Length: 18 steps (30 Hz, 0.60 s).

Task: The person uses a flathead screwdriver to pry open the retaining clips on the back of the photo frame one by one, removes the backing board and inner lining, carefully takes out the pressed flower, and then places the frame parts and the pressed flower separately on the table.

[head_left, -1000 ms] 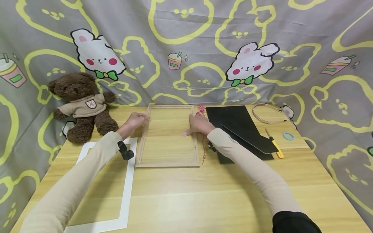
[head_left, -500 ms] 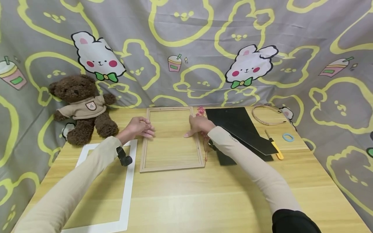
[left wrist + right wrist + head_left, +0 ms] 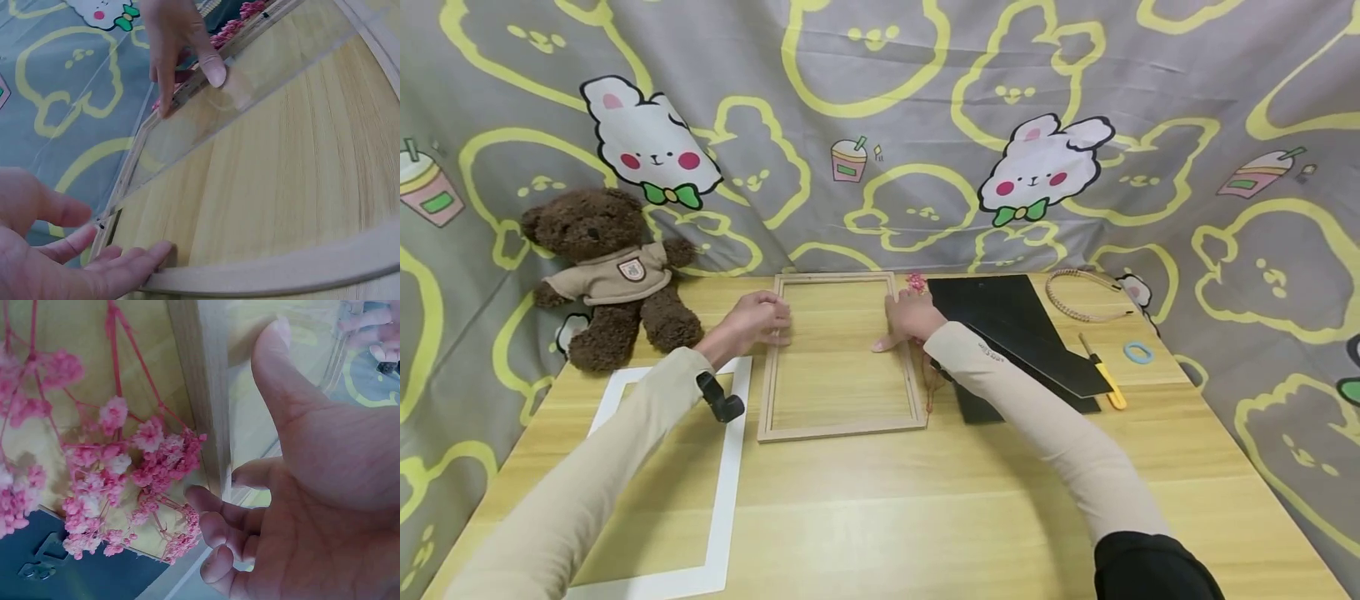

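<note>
A pale wooden frame [image 3: 842, 431] lies flat on the table in the head view. My right hand [image 3: 912, 318] holds its right bar, thumb on the inner side and fingers curled at the outer side, as the right wrist view also shows. My left hand [image 3: 81, 256] is at the left bar with its fingers loosely extended and the thumb apart from them. A clear sheet [image 3: 187, 137] shows inside the frame in the left wrist view, its straight edge running diagonally. Pink dried flowers [image 3: 156, 456] lie along the frame's right side, partly hidden by my right hand in the head view.
A white mat border [image 3: 720, 500] lies under my left forearm. Black boards [image 3: 992, 308] overlap at the right, beside a yellow-handled cutter [image 3: 1108, 383], a blue ring [image 3: 1138, 352] and a headband [image 3: 1067, 310]. A teddy bear [image 3: 617, 275] sits back left against the patterned cloth [image 3: 917, 83].
My left hand has let go of the left bar and its fingers have spread over the bar. The frame's near end has shifted slightly right and toward me. My right hand has stayed at the right bar.
</note>
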{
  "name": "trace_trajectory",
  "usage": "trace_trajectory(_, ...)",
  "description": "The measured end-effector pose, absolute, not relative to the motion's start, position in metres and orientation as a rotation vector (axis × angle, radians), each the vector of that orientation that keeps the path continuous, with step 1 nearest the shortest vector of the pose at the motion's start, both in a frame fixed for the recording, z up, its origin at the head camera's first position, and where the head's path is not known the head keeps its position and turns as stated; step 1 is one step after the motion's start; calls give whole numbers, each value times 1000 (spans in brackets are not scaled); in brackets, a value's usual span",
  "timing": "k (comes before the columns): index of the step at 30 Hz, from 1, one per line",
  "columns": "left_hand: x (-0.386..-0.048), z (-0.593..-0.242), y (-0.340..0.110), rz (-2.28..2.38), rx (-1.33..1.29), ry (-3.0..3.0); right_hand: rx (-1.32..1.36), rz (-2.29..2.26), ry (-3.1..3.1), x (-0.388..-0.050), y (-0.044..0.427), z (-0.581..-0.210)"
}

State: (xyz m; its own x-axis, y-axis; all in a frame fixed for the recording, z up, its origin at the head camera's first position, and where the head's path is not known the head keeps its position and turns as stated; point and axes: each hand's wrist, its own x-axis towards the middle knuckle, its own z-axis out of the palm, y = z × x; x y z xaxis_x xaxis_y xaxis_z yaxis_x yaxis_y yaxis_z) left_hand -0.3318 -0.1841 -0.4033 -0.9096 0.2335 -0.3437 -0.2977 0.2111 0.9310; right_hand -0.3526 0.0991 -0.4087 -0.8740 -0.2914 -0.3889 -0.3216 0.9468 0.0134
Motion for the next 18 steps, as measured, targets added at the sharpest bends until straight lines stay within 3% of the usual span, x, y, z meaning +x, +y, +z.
trace_trajectory(9, -341, -407, -178, 1607, 164, 2032, -433, 30, 2731, -354, 105, -410)
trace_trajectory(18, -333, -422, -174, 1803, 174, 1918, -477, -137, 2669, -354, 115, -410)
